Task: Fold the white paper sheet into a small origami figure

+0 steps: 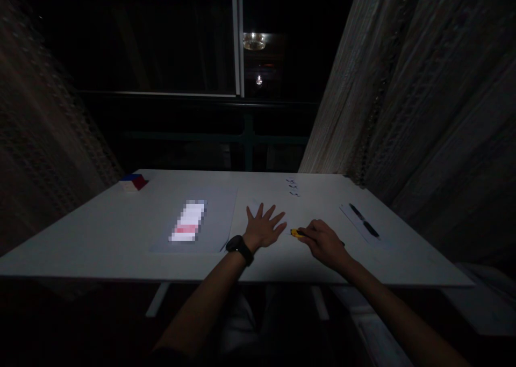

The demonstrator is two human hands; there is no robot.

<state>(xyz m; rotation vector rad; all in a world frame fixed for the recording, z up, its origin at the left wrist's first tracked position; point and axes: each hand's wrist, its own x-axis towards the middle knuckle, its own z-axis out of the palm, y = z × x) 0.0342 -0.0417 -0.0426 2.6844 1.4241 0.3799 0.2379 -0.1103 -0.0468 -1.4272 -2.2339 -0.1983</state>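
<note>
My left hand (264, 230), with a dark watch (237, 246) on its wrist, rests palm down on the white table (121, 227). Its fingers are spread, and a pale sheet seems to lie beneath them, though its edges are hard to make out. Just to the right, my right hand (322, 242) is closed around a yellow-and-black utility knife (297, 232). The knife's thin front end points left, toward the left thumb, and a dark end sticks out behind the hand.
Left of my hands, a lit phone (188, 221) lies on a large pale sheet (220, 211). A blue, white and red block (134, 182) sits at the far left. Small dark-marked pieces (293, 187) lie at the back. At right, a black pen-like object (364, 220) lies on white paper (355, 222).
</note>
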